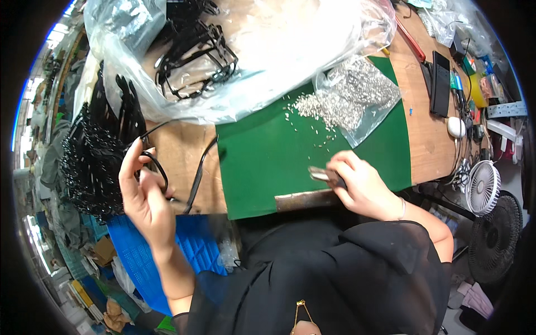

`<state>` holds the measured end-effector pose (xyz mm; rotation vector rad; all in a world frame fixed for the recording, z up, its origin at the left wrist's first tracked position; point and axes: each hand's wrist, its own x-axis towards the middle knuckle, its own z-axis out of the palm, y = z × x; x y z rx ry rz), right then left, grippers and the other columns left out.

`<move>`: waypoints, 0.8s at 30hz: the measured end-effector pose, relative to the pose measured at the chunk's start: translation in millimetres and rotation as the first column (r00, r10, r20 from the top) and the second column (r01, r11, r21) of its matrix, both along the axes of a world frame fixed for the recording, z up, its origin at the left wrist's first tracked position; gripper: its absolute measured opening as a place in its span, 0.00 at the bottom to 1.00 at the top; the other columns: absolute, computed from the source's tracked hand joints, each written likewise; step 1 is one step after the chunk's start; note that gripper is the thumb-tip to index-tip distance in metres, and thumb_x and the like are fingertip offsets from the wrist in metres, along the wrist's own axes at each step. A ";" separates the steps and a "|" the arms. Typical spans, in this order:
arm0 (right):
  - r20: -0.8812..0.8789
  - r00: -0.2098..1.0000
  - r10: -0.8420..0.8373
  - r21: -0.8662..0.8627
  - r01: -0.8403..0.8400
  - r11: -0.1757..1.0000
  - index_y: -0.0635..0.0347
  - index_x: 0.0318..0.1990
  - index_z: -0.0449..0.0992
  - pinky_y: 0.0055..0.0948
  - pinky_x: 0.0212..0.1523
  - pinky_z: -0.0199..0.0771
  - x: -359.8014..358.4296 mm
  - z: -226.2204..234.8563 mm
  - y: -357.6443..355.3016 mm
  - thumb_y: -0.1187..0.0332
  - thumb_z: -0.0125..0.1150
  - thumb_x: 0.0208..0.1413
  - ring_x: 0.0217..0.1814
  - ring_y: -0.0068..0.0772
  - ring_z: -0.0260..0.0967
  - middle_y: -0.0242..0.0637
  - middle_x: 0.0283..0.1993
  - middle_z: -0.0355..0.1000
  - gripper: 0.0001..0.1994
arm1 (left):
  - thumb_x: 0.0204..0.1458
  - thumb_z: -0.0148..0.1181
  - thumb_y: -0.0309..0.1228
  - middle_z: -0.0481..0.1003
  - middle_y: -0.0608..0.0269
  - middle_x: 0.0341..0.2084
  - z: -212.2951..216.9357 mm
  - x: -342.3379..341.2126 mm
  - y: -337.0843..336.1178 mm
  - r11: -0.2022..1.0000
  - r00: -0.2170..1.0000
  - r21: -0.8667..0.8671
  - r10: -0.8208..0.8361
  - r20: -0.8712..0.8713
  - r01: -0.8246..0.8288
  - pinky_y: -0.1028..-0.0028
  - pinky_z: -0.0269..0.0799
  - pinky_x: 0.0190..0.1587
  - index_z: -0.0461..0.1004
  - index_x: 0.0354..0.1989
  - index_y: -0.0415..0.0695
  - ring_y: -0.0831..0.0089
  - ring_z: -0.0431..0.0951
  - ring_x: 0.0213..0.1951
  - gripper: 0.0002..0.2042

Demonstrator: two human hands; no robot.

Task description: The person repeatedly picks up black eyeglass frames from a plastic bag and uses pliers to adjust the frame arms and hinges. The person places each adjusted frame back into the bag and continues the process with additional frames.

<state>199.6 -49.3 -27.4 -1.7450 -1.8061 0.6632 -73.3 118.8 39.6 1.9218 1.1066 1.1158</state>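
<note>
My left hand (140,190) holds a black eyeglass frame (159,170) up at the left of the wooden bench, one temple arm (198,173) hanging down over the bench edge. My right hand (360,187) grips a small metal tool (324,175) over the green mat (262,162), close to its near edge. Farther back on the mat lies a heap of tiny silver screws (318,106), spilling from a clear plastic bag (363,95).
A big clear bag (268,50) with black frames (192,50) lies at the back. A dense stack of black frames (95,156) stands at the left, a blue crate (167,251) below it. A phone (440,84), a white mouse (456,127) and fans (483,187) sit at the right.
</note>
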 end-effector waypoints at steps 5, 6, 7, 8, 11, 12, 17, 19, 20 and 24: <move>0.302 0.953 0.003 -0.084 0.024 0.996 0.71 0.48 0.63 0.37 0.38 0.68 -9.9 -11.5 -4.0 0.72 0.58 0.40 0.36 0.48 0.66 0.49 0.45 0.61 0.23 | 0.58 0.46 0.27 0.66 0.60 0.43 -86.8 -36.4 -12.8 0.898 0.890 -0.164 0.432 0.145 -0.409 0.81 0.69 0.31 0.60 0.52 0.40 0.83 0.69 0.28 0.14; 0.255 0.967 0.013 -0.097 0.013 0.995 0.70 0.47 0.64 0.37 0.38 0.68 -8.4 -12.5 -7.2 0.72 0.58 0.41 0.36 0.48 0.66 0.49 0.45 0.61 0.23 | 0.58 0.47 0.31 0.67 0.59 0.42 -94.5 -62.6 -16.1 0.898 0.875 0.015 0.431 -0.222 -0.439 0.78 0.68 0.40 0.64 0.47 0.37 0.79 0.70 0.35 0.13; 0.217 0.976 0.015 -0.102 0.007 0.995 0.69 0.47 0.64 0.37 0.38 0.68 -4.3 -13.2 -8.0 0.72 0.58 0.41 0.36 0.48 0.66 0.49 0.45 0.61 0.22 | 0.55 0.50 0.28 0.70 0.57 0.41 -84.9 -59.4 -23.0 0.903 0.821 0.175 0.430 -0.376 -0.393 0.72 0.62 0.51 0.71 0.39 0.39 0.68 0.70 0.46 0.08; 0.171 0.985 0.003 -0.094 0.013 0.995 0.68 0.46 0.64 0.37 0.38 0.68 1.1 -14.5 -10.1 0.72 0.58 0.41 0.36 0.48 0.66 0.48 0.45 0.62 0.22 | 0.51 0.52 0.25 0.71 0.57 0.43 -73.5 -65.0 -26.8 0.918 0.740 0.297 0.389 -0.549 -0.262 0.67 0.58 0.54 0.72 0.35 0.40 0.64 0.66 0.51 0.05; 0.100 0.992 -0.081 -0.109 0.092 0.990 0.65 0.44 0.66 0.37 0.38 0.68 15.4 0.6 -6.0 0.72 0.58 0.42 0.36 0.47 0.66 0.47 0.43 0.63 0.19 | 0.41 0.54 0.19 0.71 0.59 0.46 -29.3 -73.6 -33.7 0.960 0.547 0.121 -0.039 -0.836 0.254 0.57 0.48 0.60 0.74 0.25 0.43 0.55 0.63 0.56 0.05; 0.072 0.991 -0.114 -0.050 0.118 0.992 0.63 0.40 0.68 0.37 0.36 0.68 18.5 1.9 -1.2 0.72 0.58 0.43 0.35 0.47 0.66 0.45 0.37 0.65 0.14 | 0.41 0.54 0.20 0.74 0.60 0.41 -23.3 -61.8 -40.3 0.934 0.560 0.034 -0.184 -0.807 0.356 0.54 0.43 0.62 0.72 0.24 0.41 0.59 0.66 0.54 0.03; 0.170 0.962 -0.216 -0.143 0.241 0.960 0.63 0.30 0.69 0.33 0.31 0.66 20.7 -23.3 15.7 0.73 0.58 0.44 0.30 0.44 0.66 0.44 0.25 0.65 0.06 | 0.49 0.50 0.21 0.75 0.60 0.23 -36.9 -2.7 -60.1 0.807 0.857 -0.578 -0.380 -0.348 0.123 0.75 0.71 0.32 0.68 0.34 0.36 0.70 0.76 0.27 0.05; 0.171 0.963 -0.206 -0.116 0.228 0.967 0.63 0.28 0.68 0.35 0.31 0.66 19.5 -34.4 14.5 0.73 0.57 0.42 0.30 0.46 0.65 0.45 0.25 0.65 0.06 | 0.52 0.48 0.21 0.75 0.59 0.30 -38.7 14.0 -72.3 0.681 0.974 -0.710 -0.223 0.036 0.182 0.82 0.68 0.27 0.61 0.46 0.36 0.82 0.72 0.27 0.12; 0.121 0.970 -0.210 -0.144 0.226 0.963 0.63 0.28 0.67 0.37 0.32 0.66 17.4 -33.2 9.8 0.73 0.57 0.42 0.30 0.47 0.65 0.45 0.25 0.65 0.07 | 0.50 0.50 0.19 0.74 0.58 0.32 -42.8 18.9 -75.3 0.688 0.972 -0.689 -0.205 0.118 0.229 0.82 0.68 0.28 0.59 0.47 0.36 0.82 0.71 0.26 0.15; 0.100 0.988 -0.119 -0.158 0.134 0.978 0.63 0.28 0.66 0.39 0.33 0.66 17.5 -32.9 4.5 0.73 0.57 0.40 0.31 0.48 0.65 0.45 0.26 0.64 0.08 | 0.42 0.57 0.13 0.70 0.53 0.39 -51.9 49.6 -86.0 0.735 0.931 -0.600 -0.119 0.346 0.317 0.83 0.67 0.36 0.52 0.51 0.37 0.81 0.70 0.31 0.27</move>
